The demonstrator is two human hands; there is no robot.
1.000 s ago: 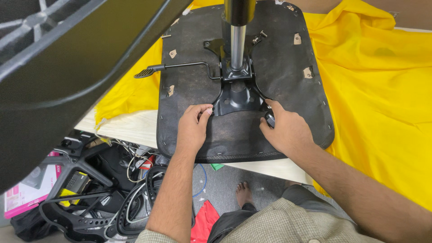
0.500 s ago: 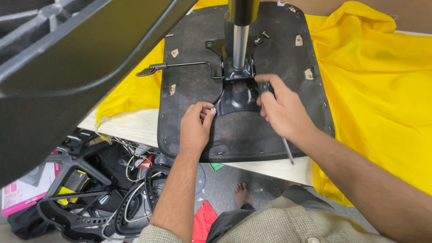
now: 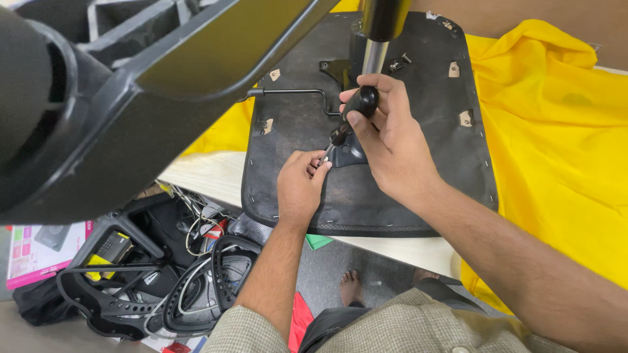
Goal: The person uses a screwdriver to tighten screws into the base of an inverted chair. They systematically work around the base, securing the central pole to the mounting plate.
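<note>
Black-handled screwdriver (image 3: 350, 121) tilts down onto the upturned black seat underside (image 3: 366, 189).

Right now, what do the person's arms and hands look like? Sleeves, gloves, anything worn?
Both forearms are bare: no sleeves reach them, no gloves. The left hand and right hand show no rings, watch or bands that I can see. Lower down, a checked beige-green shirt covers the torso.

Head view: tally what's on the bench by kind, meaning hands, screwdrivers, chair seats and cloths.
Bare hands: 2, left hand and right hand
Black-handled screwdriver: 1
Black upturned chair seat: 1
Yellow cloth: 1
Total: 5
</note>
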